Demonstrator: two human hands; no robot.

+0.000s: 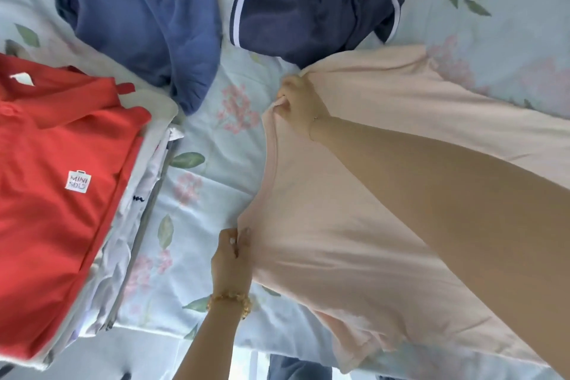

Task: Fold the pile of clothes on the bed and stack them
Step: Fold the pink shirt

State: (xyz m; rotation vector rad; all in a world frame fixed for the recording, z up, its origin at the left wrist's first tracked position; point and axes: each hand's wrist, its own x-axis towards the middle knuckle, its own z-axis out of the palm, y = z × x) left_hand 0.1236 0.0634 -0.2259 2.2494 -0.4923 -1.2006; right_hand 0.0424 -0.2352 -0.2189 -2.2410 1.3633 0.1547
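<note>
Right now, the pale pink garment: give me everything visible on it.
The pale pink garment looks like soft, thin knit, plain with no print. It lies spread across the floral bedsheet, mostly flat with light wrinkles. Its left edge is pinched at two spots: the right hand grips it at the far end, the left hand nearer the camera. The right forearm crosses above it. Its far corner meets the navy garment.

A pale pink cotton T-shirt (354,194) lies spread on the floral light-blue bedsheet (209,194). The right hand (300,108) pinches its far left edge; the left hand (231,259) pinches the near left edge. Toward the bed's left edge sits a stack of folded clothes topped by a red polo shirt (52,200). Farther back lie a crumpled blue garment (145,18) and a navy white-striped garment (311,3).
</note>
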